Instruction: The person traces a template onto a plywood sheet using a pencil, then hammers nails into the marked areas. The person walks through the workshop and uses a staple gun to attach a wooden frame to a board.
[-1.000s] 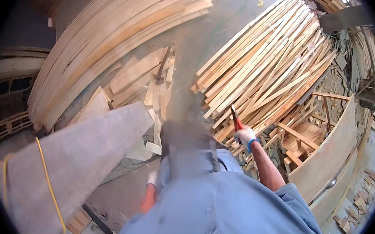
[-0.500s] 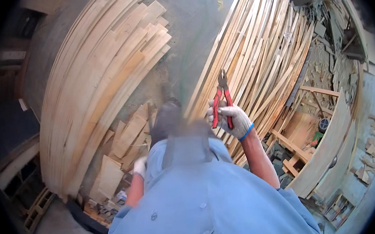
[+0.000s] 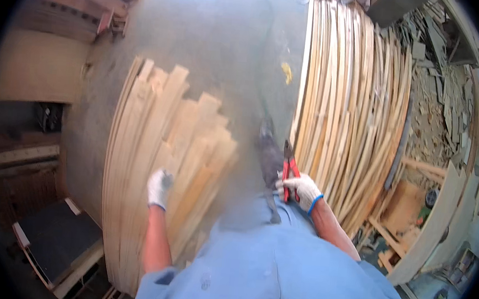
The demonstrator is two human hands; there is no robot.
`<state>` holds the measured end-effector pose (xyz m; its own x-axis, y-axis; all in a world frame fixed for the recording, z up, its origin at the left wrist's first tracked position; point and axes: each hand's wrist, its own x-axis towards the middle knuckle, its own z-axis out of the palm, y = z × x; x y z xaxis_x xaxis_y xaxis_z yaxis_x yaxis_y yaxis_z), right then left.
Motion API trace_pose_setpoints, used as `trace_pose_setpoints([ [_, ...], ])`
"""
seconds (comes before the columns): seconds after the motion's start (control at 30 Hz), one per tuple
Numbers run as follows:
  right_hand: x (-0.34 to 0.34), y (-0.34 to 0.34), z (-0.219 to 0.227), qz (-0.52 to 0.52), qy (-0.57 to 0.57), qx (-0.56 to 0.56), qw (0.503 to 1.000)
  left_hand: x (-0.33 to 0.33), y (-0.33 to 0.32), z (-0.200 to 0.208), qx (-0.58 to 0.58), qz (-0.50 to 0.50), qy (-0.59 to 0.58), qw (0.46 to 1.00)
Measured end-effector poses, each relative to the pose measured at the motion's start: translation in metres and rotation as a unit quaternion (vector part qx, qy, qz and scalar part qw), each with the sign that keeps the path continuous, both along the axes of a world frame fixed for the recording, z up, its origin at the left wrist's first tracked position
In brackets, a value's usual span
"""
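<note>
At the far left stands a dark workbench (image 3: pixel 58 236) with pale edging, low in the view. Just right of it lies a stack of pale wooden planks (image 3: pixel 156 137), fanned out across the grey floor (image 3: pixel 214 41). The left hand (image 3: pixel 159 188), in a white glove, reaches forward over this stack on a bare, nearly straight forearm; its fingers are curled loosely and hold nothing, resting on or just above the boards, though contact is hard to tell. Below, in the middle, spreads the person's light blue shirt (image 3: pixel 280 271). Further right, the right hand (image 3: pixel 299 189), gloved in white with a blue cuff, is raised with the elbow bent and is closed around the red handles of a pair of pliers (image 3: pixel 289 170), whose dark nose points up and away. Beyond it a second, longer pile of slats (image 3: pixel 349 119) runs up the frame, with wood offcuts (image 3: pixel 446 92) scattered at the far right.
</note>
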<state>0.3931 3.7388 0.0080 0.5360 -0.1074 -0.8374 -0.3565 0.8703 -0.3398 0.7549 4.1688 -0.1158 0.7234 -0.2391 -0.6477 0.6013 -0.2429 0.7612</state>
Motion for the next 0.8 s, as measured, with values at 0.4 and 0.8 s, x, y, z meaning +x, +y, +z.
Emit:
trace_pose_setpoints([
  [0.4, 0.350, -0.284, 0.082, 0.220, -0.232, -0.049, 0.946, 0.129, -0.585, 0.232, -0.397, -0.023, 0.320, 0.860],
  [0.8, 0.671, -0.526, 0.122, 0.287, 0.149, -0.555, 0.766, 0.439, -0.920, 0.157, -0.158, -0.161, 0.118, 0.967],
])
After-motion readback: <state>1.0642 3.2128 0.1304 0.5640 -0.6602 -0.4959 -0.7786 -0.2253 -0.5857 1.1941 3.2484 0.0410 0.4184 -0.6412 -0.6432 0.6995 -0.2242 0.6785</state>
